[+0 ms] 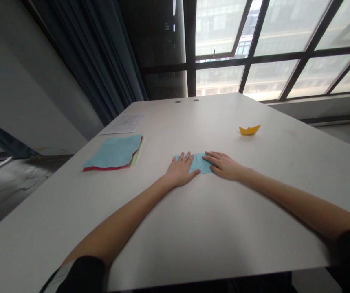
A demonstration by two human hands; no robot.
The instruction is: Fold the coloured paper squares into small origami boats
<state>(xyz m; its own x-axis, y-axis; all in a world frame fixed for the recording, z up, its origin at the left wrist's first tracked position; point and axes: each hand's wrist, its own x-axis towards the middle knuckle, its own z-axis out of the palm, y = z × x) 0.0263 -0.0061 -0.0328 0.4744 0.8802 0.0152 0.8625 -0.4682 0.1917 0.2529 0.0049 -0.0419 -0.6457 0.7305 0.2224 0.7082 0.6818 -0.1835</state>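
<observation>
A small piece of light blue paper (198, 162), folded into a rectangle with creases showing, lies flat near the middle of the table. My left hand (180, 169) rests palm down on its left end, fingers spread and thumb stretched along the near edge. Over the right end lies my right hand (224, 165), flat with its fingers pointing left. Both hands cover parts of the paper, so only its middle and some edges show.
A yellow folded paper boat (249, 130) stands at the back right. To the left is a stack of coloured paper (113, 152), blue on top with red and green beneath. A printed sheet (124, 123) lies behind it on the white table (175, 228).
</observation>
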